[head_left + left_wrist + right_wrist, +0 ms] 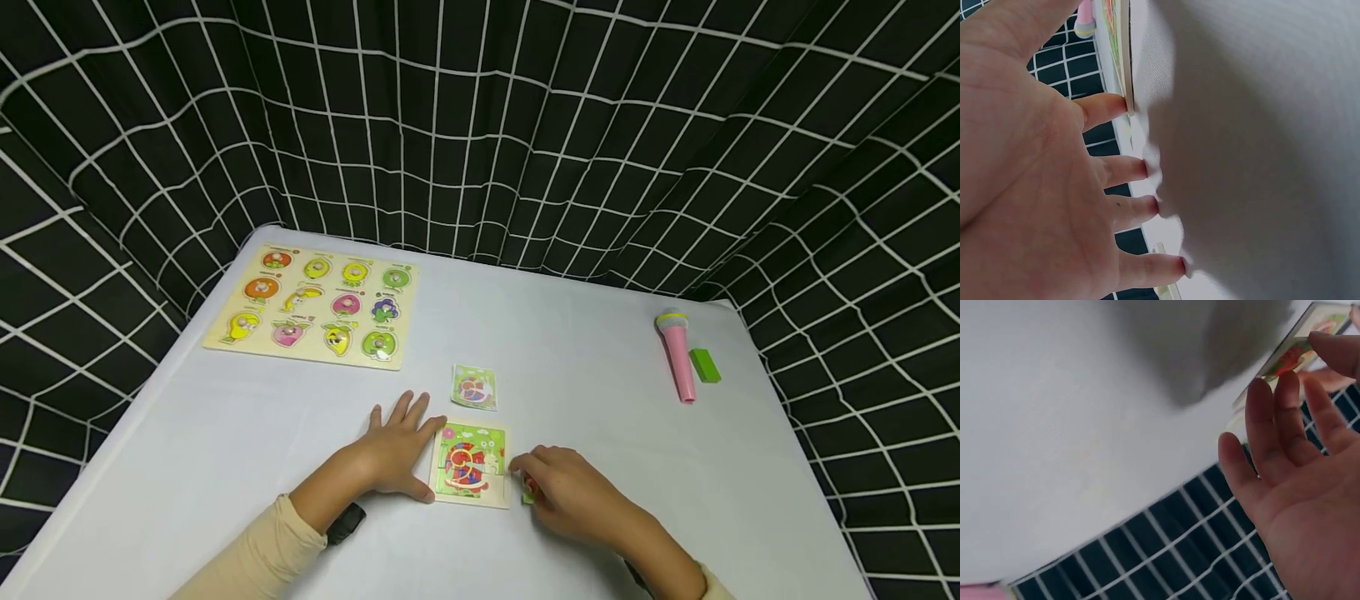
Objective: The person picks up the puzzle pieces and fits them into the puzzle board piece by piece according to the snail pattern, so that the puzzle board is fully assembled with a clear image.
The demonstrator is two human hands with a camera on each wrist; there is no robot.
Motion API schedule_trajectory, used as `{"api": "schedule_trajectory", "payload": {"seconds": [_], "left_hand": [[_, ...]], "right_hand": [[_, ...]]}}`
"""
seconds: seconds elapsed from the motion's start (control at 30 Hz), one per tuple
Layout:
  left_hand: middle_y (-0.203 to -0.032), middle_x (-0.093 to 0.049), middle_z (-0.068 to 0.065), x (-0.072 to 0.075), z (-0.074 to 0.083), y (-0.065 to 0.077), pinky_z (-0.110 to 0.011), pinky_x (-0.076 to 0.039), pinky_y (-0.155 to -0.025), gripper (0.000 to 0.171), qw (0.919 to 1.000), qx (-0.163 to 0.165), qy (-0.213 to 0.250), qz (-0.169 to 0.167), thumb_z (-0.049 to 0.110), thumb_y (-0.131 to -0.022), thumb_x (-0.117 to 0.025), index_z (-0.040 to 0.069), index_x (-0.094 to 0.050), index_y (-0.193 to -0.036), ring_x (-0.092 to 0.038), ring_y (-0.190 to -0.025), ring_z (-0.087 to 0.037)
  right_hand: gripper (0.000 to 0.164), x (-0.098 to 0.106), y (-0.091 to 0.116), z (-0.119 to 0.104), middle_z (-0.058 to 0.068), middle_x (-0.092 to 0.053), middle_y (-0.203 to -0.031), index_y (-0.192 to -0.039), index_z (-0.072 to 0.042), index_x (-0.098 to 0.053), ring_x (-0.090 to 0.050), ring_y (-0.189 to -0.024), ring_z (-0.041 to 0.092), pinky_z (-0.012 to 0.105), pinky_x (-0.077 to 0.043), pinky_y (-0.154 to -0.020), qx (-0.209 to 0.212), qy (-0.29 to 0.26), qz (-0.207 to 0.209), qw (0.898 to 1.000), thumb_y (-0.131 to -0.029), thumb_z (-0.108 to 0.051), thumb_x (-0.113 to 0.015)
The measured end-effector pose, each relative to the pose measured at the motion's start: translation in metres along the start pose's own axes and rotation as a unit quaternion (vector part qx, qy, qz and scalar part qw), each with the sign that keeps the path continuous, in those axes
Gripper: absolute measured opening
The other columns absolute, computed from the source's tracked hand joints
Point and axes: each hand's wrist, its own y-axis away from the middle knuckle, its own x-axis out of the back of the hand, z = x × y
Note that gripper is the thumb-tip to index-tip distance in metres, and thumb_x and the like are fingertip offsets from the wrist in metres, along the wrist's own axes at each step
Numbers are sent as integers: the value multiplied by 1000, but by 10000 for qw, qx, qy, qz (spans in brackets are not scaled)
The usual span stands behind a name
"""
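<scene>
A small wooden jigsaw tray (468, 502) with a snail picture lies flat on the white table. Bare wood shows at its lower right corner. My left hand (393, 454) is spread along the tray's left side, thumb and a fingertip touching its edge. The left wrist view shows those fingers straight, tips on the cloth and on the tray edge. Just right of the tray, my right hand (566, 492) pinches a puzzle piece (1290, 361) with green and red on it between thumb and fingertips. From the head, most of that piece is hidden by the fingers.
Behind the tray lies a small picture card (474, 387) with a similar snail. A fruit peg-puzzle board (300, 357) sits at the back left. At the right are a pink toy microphone (678, 358) and a green block (705, 365). Black gridded curtain (480, 125) surrounds the table.
</scene>
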Motion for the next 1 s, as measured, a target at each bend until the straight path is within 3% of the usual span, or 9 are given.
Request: {"api": "schedule_trajectory", "payload": {"seconds": [0.2,0.5,1.0], "left_hand": [[-160,-16,-22,-3,0,-2,-74,-15,-106,104,10000,24,-55,22,53,-64,-85,13,-38,-149,-7,-147,-45],[-159,-16,-22,-3,-1,-2,-74,-16,-105,104,9999,5,-114,50,55,-64,-84,13,-38,-148,-7,-147,-45],[-159,-16,-23,-2,-2,-2,-74,-15,-105,104,10000,-15,-67,66,53,-65,-85,12,-39,-148,-7,-147,-45]], "right_hand": [[41,-11,-20,-9,-7,-65,-96,-114,-15,-64,-56,-83,7,35,-51,-84,383,-22,162,9991,-75,-4,-70],[32,-21,-30,-15,-9,-67,-96,-107,-17,-69,-63,-98,11,37,-50,-90,489,5,255,9985,-78,-7,-75],[37,-23,-29,-16,-7,-67,-96,-110,-14,-67,-59,-85,8,33,-51,-86,411,111,478,9979,-75,-12,-79]]}}
